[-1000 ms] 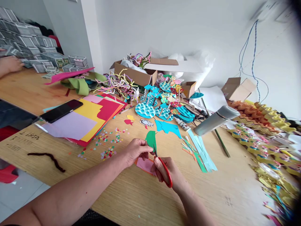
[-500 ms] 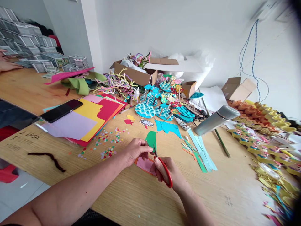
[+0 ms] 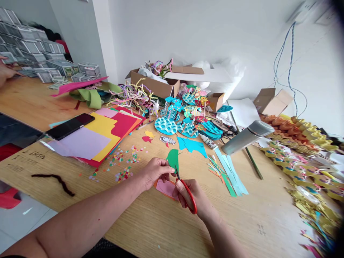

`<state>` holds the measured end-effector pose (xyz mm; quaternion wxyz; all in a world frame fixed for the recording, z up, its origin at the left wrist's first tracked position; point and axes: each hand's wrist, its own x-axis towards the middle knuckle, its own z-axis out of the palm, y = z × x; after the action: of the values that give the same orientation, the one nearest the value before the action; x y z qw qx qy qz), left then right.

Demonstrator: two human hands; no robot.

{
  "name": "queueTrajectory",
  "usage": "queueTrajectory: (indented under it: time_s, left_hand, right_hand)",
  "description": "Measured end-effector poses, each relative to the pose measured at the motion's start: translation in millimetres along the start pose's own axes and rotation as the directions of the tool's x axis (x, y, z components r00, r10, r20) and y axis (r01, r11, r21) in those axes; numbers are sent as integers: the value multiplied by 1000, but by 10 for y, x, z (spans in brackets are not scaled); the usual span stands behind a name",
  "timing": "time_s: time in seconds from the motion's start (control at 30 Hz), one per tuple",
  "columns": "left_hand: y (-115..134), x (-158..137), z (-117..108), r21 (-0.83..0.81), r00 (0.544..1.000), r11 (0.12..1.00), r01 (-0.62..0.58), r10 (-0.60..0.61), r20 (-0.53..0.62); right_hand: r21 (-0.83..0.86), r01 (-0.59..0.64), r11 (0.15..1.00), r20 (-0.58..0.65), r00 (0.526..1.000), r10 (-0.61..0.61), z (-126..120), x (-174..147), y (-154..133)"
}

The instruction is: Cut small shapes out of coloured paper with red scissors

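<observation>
My left hand pinches a piece of green paper by its lower edge, above the middle of the table. In my right hand are red-handled scissors, their blades pointing up and away from me and meeting the green paper beside my left fingertips. Beneath my hands lies a pink paper piece with a drawn curved line and an orange edge under it, partly hidden. Just beyond are blue paper, small red and yellow fish-shaped cutouts, and a printed grey cutout.
Colored paper sheets and a black phone lie left, near scattered confetti. Right are paper strips, a glue bottle and a tilted grey flask. Paper fish crafts stand behind. Another person's hand shows far left.
My hands, the scissors and the green paper stay almost in place. At the far left, the other person's hand has shifted slightly.
</observation>
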<state>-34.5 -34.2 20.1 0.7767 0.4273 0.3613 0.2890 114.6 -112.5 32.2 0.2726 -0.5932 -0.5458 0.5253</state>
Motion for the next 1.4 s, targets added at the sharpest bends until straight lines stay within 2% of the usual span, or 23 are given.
queueTrajectory:
  time_s: [0.8, 1.4]
  left_hand:
    - [-22, 18, -7, -1, 1000, 1000, 9, -9, 16]
    - [-16, 12, -17, 30, 999, 999, 13, -14, 45]
  right_hand:
    - [5, 47, 999, 16, 999, -47, 3, 2, 9]
    - [4, 26, 1000, 19, 999, -26, -1, -1, 12]
